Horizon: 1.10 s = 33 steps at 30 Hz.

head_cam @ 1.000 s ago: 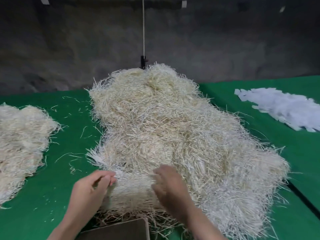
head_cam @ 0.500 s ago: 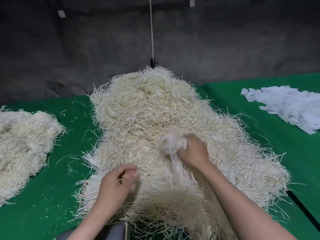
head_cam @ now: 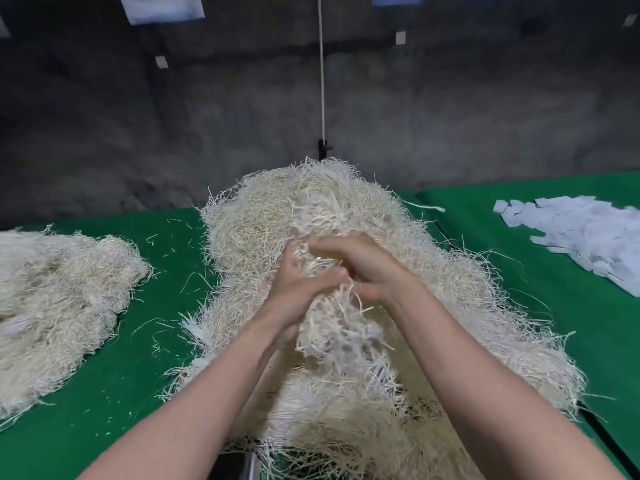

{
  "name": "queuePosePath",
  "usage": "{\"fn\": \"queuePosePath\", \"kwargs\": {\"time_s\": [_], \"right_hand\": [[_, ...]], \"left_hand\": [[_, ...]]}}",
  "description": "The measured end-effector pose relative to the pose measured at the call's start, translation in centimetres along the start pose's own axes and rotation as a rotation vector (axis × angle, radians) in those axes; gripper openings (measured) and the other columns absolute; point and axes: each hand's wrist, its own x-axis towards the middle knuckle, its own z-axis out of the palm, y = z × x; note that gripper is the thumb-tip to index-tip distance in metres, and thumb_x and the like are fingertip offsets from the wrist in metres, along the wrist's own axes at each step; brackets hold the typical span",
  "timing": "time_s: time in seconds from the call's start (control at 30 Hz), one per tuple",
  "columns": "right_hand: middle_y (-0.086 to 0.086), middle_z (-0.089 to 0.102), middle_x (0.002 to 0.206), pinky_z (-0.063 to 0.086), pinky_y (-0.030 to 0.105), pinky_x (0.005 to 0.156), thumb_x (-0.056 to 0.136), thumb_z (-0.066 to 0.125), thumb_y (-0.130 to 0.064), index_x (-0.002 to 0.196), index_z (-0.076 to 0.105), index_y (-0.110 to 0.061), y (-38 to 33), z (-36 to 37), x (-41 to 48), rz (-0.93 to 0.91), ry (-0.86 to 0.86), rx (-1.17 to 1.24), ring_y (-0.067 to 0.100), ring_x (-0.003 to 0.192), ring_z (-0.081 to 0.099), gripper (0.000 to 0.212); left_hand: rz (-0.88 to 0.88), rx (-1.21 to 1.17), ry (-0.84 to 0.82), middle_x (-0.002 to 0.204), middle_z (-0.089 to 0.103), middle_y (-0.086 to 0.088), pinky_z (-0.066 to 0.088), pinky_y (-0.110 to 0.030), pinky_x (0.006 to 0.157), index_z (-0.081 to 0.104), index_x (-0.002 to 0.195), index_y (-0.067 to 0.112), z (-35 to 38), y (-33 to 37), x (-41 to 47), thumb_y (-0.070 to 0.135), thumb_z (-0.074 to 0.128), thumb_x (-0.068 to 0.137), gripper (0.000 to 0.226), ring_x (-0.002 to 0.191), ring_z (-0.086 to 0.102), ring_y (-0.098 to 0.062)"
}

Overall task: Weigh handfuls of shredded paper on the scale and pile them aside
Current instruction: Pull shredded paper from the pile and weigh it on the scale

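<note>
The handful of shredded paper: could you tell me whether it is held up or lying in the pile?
Held up: the left hand and right hand grip the handful above the big pile, strands hanging below.

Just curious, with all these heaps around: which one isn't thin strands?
The bluish-white heap at far right: it is flat cut pieces. The big middle pile and the left pile are both cream strands.
</note>
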Motion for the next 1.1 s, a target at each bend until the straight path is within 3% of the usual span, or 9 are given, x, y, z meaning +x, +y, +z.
{"fn": "queuePosePath", "kwargs": {"time_s": [0.07, 0.17, 0.3, 0.43, 0.57, 0.87, 0.97, 1.03, 1.1], "right_hand": [[0.002, 0.069, 0.086, 0.055, 0.019, 0.06, 0.066, 0.076, -0.022, 0.104, 0.059, -0.01, -0.3, -1.7, -0.6, -0.04, -0.068, 0.092, 0.008, 0.064, 0.066, 0.044], [-0.006, 0.059, 0.121, 0.048, 0.034, 0.096, 0.065, 0.081, -0.027, 0.133, 0.046, -0.024, 0.6, -5.0, -0.8, -0.24, 0.201, -0.265, 0.012, 0.109, 0.058, 0.077], [-0.011, 0.018, 0.153, 0.032, 0.035, 0.108, 0.054, 0.084, -0.045, 0.136, 0.013, -0.062, 5.8, -4.1, -0.6, -0.175, -0.131, -0.519, 0.011, 0.136, 0.026, 0.109], [0.0, 0.039, 0.146, 0.037, 0.04, 0.107, 0.084, 0.063, -0.048, 0.143, 0.035, -0.021, 14.1, -3.9, 0.6, -0.082, 0.029, -0.971, 0.02, 0.131, 0.042, 0.07], [0.004, 0.04, 0.146, 0.03, 0.034, 0.111, 0.091, 0.054, -0.048, 0.143, 0.037, -0.02, 16.6, -7.9, -0.3, -0.023, 0.158, -1.241, 0.021, 0.135, 0.036, 0.061], [-0.033, -0.006, 0.14, -0.017, 0.037, 0.112, 0.073, 0.066, -0.023, 0.136, 0.013, -0.044, 10.3, -3.5, -1.7, -0.392, 0.158, -1.196, 0.0, 0.137, -0.014, 0.086], [-0.023, -0.004, 0.151, 0.015, 0.048, 0.116, 0.077, 0.059, 0.005, 0.145, 0.006, -0.045, 10.2, -0.8, -0.9, -0.122, 0.067, -0.713, 0.016, 0.144, 0.002, 0.099], [-0.005, 0.026, 0.151, 0.056, 0.033, 0.076, 0.082, 0.054, 0.009, 0.129, 0.041, -0.039, 9.8, -0.3, -0.7, -0.198, 0.144, -0.425, 0.017, 0.113, 0.055, 0.068], [-0.004, 0.048, 0.13, 0.042, 0.016, 0.044, 0.085, 0.056, 0.0, 0.102, 0.051, -0.039, 9.1, -0.5, -0.7, -0.337, 0.289, -0.309, 0.0, 0.058, 0.056, 0.043]], "left_hand": [[-0.044, 0.004, 0.153, 0.138, 0.048, -0.018, 0.049, -0.048, 0.095, 0.024, 0.146, 0.02, -1.2, 0.0, 0.5, 0.017, 0.084, 0.056, 0.109, 0.115, 0.057, -0.032], [-0.096, 0.111, 0.225, 0.149, 0.033, -0.014, 0.032, -0.049, 0.109, 0.019, 0.148, 0.009, -3.9, -0.5, 0.5, 0.021, 0.078, 0.069, 0.099, 0.132, 0.038, -0.027], [-0.093, 0.022, 0.102, 0.148, 0.037, -0.014, 0.029, -0.052, 0.11, 0.05, 0.13, 0.008, -4.6, 0.8, 0.0, 0.036, 0.081, 0.06, 0.082, 0.129, 0.042, -0.026], [-0.031, 0.065, 0.173, 0.151, 0.032, -0.008, 0.021, -0.048, 0.111, 0.028, 0.147, 0.012, -5.3, 1.7, 0.2, 0.035, 0.081, 0.052, 0.111, 0.137, 0.031, -0.025], [-0.086, 0.079, 0.251, 0.143, 0.04, -0.009, 0.023, -0.048, 0.111, 0.022, 0.148, 0.013, -6.3, -0.1, -0.6, 0.017, 0.08, 0.056, 0.109, 0.134, 0.036, -0.028], [-0.131, -0.032, 0.157, 0.151, 0.031, -0.007, 0.013, -0.047, 0.114, 0.056, 0.107, 0.019, -7.2, 0.6, -1.7, 0.024, 0.071, 0.058, 0.051, 0.141, 0.023, -0.023], [-0.124, -0.104, 0.116, 0.153, 0.026, -0.007, 0.014, -0.048, 0.114, 0.05, 0.11, 0.022, -6.5, 0.5, -2.2, 0.03, 0.073, 0.054, 0.061, 0.142, 0.02, -0.024], [-0.149, -0.12, 0.079, 0.151, 0.031, -0.014, 0.016, -0.054, 0.115, 0.049, 0.126, 0.016, -6.0, 0.3, -2.2, 0.032, 0.077, 0.052, 0.081, 0.14, 0.025, -0.03], [-0.152, -0.114, 0.127, 0.148, 0.035, -0.018, 0.015, -0.055, 0.115, 0.033, 0.142, 0.0, -6.2, -0.2, -2.3, 0.026, 0.077, 0.054, 0.102, 0.138, 0.03, -0.034]]}}
